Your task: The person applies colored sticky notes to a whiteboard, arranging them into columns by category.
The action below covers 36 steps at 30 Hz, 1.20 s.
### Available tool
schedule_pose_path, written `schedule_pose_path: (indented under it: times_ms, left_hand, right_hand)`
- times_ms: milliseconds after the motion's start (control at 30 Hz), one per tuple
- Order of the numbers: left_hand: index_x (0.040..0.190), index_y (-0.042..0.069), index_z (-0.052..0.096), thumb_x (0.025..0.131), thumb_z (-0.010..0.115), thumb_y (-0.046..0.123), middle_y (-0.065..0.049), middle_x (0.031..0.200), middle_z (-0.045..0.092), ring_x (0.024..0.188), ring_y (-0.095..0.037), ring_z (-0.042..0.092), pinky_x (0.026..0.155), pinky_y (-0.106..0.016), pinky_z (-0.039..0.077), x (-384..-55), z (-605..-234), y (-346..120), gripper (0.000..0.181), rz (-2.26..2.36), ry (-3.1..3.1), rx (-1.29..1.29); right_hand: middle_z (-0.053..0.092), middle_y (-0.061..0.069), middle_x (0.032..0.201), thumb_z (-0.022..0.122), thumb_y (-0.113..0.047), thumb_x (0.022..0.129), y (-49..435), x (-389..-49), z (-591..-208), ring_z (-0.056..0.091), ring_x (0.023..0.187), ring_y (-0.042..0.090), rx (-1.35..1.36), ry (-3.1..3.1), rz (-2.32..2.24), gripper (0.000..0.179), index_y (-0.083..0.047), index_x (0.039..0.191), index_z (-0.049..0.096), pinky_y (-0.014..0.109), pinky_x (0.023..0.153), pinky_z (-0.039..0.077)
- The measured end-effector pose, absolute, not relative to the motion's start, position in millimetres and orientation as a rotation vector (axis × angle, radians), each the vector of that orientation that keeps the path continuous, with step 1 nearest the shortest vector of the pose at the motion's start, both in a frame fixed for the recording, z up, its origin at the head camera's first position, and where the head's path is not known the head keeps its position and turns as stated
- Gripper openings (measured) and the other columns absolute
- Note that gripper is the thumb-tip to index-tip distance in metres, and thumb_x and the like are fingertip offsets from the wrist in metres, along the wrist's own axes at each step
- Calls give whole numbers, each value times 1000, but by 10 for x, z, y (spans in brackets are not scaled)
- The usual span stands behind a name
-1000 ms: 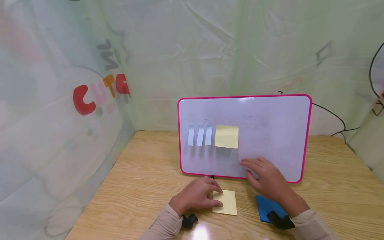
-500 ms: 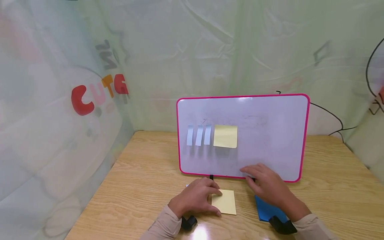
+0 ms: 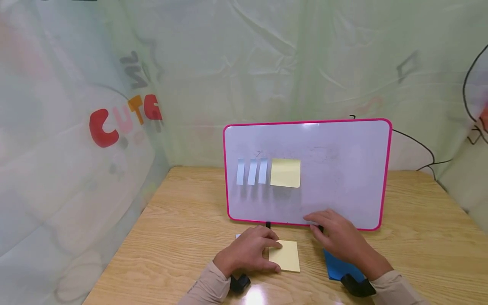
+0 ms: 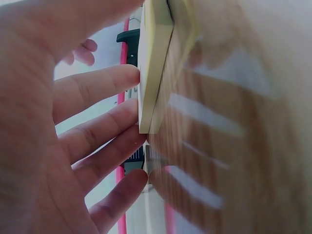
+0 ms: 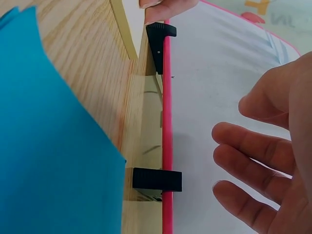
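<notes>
My left hand (image 3: pixel 251 250) rests at the left side of a pale yellow sticky note pad (image 3: pixel 288 256) on the table. In the left wrist view its fingers are spread, some fingertips against the pad's edge (image 4: pixel 155 73). My right hand (image 3: pixel 337 237) hovers before the lower edge of a pink-framed whiteboard (image 3: pixel 343 173), fingers loosely bent and holding nothing. Under the right wrist lies a blue sticky note pad (image 3: pixel 337 266), partly hidden. Stuck on the board are a yellow sticky note (image 3: pixel 285 173) and several narrow light blue strips (image 3: pixel 252 172).
Black feet (image 5: pixel 157 179) support the board's bottom edge. A pale corner of something (image 3: pixel 238 235) peeks out behind my left hand. The wooden table (image 3: pixel 183 212) extends to both sides, with a plastic sheet (image 3: pixel 259 63) behind and at the left.
My right hand has lowered slightly along the board. My left thumb has slid off the yellow pad's face toward its lower left corner. The view has shifted a little.
</notes>
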State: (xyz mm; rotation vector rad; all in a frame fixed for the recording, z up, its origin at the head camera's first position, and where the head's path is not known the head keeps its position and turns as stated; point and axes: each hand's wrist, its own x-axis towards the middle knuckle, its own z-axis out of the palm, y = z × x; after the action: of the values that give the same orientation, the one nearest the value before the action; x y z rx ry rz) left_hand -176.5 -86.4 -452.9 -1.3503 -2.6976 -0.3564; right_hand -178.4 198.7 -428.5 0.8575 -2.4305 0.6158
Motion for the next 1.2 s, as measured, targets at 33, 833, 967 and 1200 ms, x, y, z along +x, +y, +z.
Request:
schedule_pose_path:
  times_ms: [33,833,967,1200]
  left_hand:
    - [118,25,75,80,76,58,9,121,61,114,-7,54,95,-23,42,-1761,-4528,-865,50,-355,-2700,-1349]
    - [123,22,73,86,70,56,7,127,60,119,-10,51,97,-26,41,-1714,-4541,-867,50,-365,-2726,-1328]
    - [115,22,76,93,65,47,5,126,63,118,-11,54,98,-26,42,-1712,-4551,-860,36,-388,-2689,-1344]
    - [101,17,78,102,54,24,1,123,68,119,-10,59,103,-23,41,-1749,-4580,-851,25,-472,-2616,-1381]
  right_hand:
    - [71,-2,105,78,-6,82,1987,-1784,-4284,63,94,16,855,-2440,617,28,-12,109,76,41,74,57]
    - [70,-5,105,78,-7,83,1978,-1773,-4287,63,95,17,879,-2480,619,27,-16,109,76,41,77,55]
    - [70,-4,104,77,-6,83,1976,-1774,-4310,64,96,18,889,-2471,621,26,-15,107,76,42,78,55]
    - [70,-5,104,77,-5,83,1969,-1779,-4326,65,97,18,912,-2462,623,25,-16,106,76,42,79,55]
